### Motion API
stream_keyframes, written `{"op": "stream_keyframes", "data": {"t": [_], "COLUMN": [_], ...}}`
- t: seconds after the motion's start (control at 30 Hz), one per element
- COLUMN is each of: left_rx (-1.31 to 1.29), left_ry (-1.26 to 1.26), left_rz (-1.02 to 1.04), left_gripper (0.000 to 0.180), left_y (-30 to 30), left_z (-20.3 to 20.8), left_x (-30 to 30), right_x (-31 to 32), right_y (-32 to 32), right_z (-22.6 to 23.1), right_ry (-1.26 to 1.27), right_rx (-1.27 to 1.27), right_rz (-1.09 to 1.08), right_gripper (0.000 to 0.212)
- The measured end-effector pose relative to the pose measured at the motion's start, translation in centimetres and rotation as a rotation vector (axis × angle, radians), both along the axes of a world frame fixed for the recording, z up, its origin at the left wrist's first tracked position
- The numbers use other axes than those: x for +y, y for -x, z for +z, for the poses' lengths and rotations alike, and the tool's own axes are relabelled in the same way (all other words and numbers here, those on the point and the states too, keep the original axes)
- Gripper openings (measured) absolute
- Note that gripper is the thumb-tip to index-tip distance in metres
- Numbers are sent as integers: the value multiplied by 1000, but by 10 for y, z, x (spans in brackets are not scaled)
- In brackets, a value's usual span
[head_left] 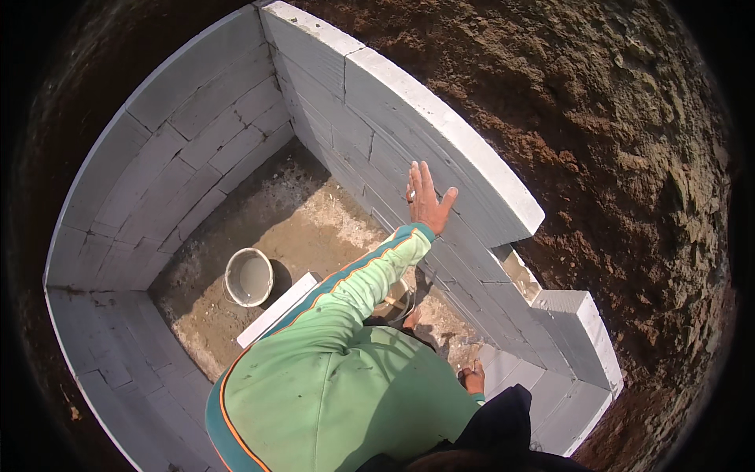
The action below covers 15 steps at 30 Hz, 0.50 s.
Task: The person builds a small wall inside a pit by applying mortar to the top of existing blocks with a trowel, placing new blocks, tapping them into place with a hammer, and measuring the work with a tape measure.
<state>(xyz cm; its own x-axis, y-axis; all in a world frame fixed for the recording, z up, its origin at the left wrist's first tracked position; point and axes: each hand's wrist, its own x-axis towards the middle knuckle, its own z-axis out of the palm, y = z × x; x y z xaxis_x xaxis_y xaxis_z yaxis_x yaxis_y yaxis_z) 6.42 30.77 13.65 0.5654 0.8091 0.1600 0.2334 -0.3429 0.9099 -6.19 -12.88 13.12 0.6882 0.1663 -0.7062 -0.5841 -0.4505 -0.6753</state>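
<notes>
My left hand (429, 201), with a ring on one finger, is stretched out with its fingers extended against or just in front of the grey block wall (377, 149) on the right. Whether the palm touches the wall, I cannot tell. Lower down, near the wall's base, my right hand (473, 378) is closed; a thin thing seems to stick out beyond the fingers, too small to name. Between two blocks, the top course has a gap (515, 271). Its near side is a single upper block (578, 326); its far side is a long course of blocks (440, 126).
A round bucket (249, 278) with grey contents stands on the dirt floor (314, 212). Beside it lies a long pale block (278, 310). A second container (403, 301) is partly hidden by my arm, near a bare foot (411, 318). Rough brown earth (613, 141) rises outside the wall.
</notes>
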Motion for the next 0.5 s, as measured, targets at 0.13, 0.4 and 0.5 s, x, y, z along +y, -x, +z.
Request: {"op": "stream_keyframes", "data": {"t": [0.13,0.4,0.5], "left_rx": [301,-168,-321], "left_ry": [660,778,830], "left_rz": [-144,6,137], "left_gripper": [118,133,136], "left_y": [38,2,-34], "left_z": [-110,-70,-9], "left_x": [-70,-20,28], "right_x": [-4,-1,4], "right_y": [12,7,6], "right_z": [-6,9,16], "right_ry": [27,-1,-22], "right_rx": [-27,-81,-103], "right_rz": [28,-22,-48], "right_gripper": [24,21,20]}}
